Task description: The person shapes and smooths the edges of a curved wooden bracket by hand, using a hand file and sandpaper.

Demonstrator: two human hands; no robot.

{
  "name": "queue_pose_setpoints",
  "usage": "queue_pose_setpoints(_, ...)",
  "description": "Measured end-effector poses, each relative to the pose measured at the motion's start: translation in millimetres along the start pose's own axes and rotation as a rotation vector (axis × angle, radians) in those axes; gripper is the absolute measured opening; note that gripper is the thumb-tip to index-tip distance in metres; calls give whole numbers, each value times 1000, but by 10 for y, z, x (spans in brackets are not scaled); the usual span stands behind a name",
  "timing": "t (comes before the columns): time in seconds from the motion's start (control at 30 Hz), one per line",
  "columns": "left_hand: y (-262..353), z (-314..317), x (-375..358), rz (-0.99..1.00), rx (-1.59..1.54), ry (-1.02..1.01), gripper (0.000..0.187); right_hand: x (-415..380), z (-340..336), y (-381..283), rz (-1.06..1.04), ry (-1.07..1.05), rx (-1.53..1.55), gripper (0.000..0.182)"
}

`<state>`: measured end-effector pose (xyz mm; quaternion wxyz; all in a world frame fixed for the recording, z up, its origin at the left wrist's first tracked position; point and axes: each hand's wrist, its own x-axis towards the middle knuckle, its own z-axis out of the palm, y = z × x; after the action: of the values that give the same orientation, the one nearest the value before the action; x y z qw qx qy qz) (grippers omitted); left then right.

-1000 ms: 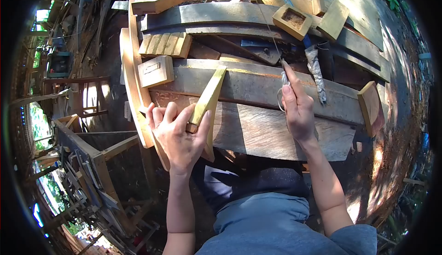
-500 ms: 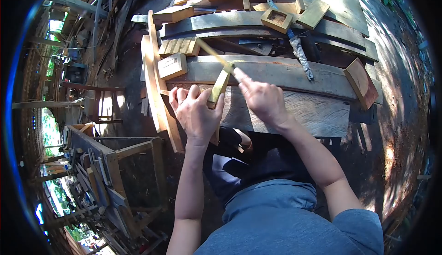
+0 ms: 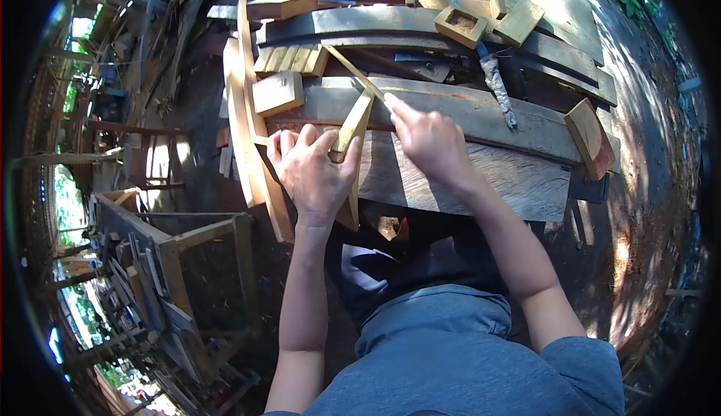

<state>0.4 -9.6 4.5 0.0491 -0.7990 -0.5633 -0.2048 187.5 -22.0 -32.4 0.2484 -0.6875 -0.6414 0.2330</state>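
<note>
My left hand [image 3: 309, 172] grips the lower end of a short pale wooden stick [image 3: 353, 125] that leans up and to the right over the grey planks [image 3: 466, 116]. My right hand [image 3: 429, 142] is closed on a thin yellowish strip [image 3: 354, 73], which runs up and to the left from my fingertips, right by the top end of the stick. Both hands sit close together above a wide board [image 3: 481, 179] lying across my lap.
A small wooden block [image 3: 278, 93] and a slatted piece [image 3: 291, 59] lie to the left. A square wooden frame [image 3: 460, 25], a wrapped tool handle [image 3: 498, 89] and a reddish block [image 3: 588, 137] sit to the right. A wooden stand [image 3: 188, 243] is at lower left.
My right hand came left from the planks at the right to the top of the stick and now holds the thin strip there. My left hand keeps its grip on the stick.
</note>
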Motion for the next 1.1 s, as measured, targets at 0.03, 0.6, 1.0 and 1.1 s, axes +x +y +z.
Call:
queue_pose_setpoints(0.03,-13,-21,-5,1,-15,-13,26,42,19,30,-5,-15,-5,39)
queue_pose_setpoints(0.6,67,-30,-9,6,29,-9,24,279,158,79,60,-105,77,39)
queue_pose_setpoints(1.0,54,-14,-32,-39,58,10,25,16,96,-33,39,-88,143,37)
queue_pose_setpoints(1.1,17,-4,-10,-40,19,13,25,-10,95,-55,-30,-35,96,36)
